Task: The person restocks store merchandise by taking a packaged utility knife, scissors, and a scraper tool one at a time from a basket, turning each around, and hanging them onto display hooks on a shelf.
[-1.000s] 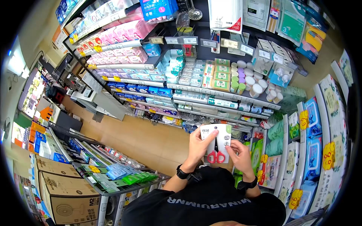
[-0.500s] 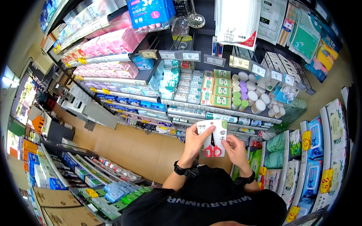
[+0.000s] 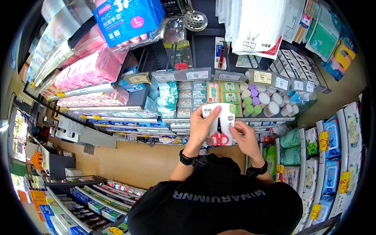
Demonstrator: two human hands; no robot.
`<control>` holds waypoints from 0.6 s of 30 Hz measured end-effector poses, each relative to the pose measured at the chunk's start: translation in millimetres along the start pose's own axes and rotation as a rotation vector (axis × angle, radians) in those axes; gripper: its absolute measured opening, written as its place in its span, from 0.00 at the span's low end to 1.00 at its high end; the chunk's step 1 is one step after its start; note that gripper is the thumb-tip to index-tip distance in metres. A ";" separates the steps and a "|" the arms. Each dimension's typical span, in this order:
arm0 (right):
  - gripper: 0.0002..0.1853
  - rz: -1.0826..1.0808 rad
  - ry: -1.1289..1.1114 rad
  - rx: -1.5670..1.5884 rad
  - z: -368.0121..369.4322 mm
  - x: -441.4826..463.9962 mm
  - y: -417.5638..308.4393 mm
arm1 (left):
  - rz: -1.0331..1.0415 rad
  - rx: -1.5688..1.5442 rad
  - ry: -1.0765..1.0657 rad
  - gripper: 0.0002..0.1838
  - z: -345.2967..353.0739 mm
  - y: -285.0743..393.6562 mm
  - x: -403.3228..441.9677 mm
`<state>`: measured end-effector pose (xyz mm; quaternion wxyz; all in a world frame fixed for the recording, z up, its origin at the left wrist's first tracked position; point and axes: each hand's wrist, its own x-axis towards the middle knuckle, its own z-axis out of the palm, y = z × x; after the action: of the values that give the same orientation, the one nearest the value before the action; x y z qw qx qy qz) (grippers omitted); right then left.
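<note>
A carded pack of scissors [image 3: 225, 112], white with a green corner, is held upright in front of my chest. The red-handled scissors [image 3: 219, 139] show on its front, handles down and dark blades up. My left hand [image 3: 199, 126] grips the pack's left side, thumb across the front near the top. At the lower right edge, my right hand [image 3: 246, 138] pinches the card between thumb and fingers, the fingertips partly hidden. Beyond the pack, a red-handled item in packaging [image 3: 181, 65] and a slim red and black item on a card [image 3: 220, 55] hang from hooks.
Shelves ahead carry green-labelled boxes [image 3: 230, 98], lidded tubs [image 3: 271, 109] and pink packs [image 3: 91, 70]. Above them hang a blue glove pack [image 3: 127, 21], a slotted metal ladle [image 3: 195, 20] and white bags [image 3: 254, 35]. Wipes packs [image 3: 332, 175] line the right-hand shelf. Tan floor [image 3: 133, 158] stretches left.
The view has shifted closer to the front shelves and hanging goods. Both hands and the scissors pack now sit higher in the picture, with the same hold on the pack.
</note>
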<state>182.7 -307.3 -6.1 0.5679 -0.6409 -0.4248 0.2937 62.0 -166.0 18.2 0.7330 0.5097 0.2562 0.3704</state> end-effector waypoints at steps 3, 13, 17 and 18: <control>0.09 -0.003 0.023 0.005 2.7 11.9 4.5 | -0.004 0.032 -0.031 0.10 -4.2 -0.7 15.5; 0.09 0.002 0.087 0.013 0.2 30.0 8.1 | -0.007 0.053 -0.077 0.10 1.8 -4.5 44.8; 0.09 0.017 0.102 0.011 -1.9 32.3 11.4 | -0.018 0.044 -0.086 0.10 4.5 -10.1 51.9; 0.09 0.017 0.106 0.005 -2.6 32.9 15.9 | -0.017 0.046 -0.089 0.10 4.5 -12.0 53.8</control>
<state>203.7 -279.6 -17.6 0.5886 -0.6580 -0.3878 0.2650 100.7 -127.7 8.6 0.7348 0.5403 0.2363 0.3352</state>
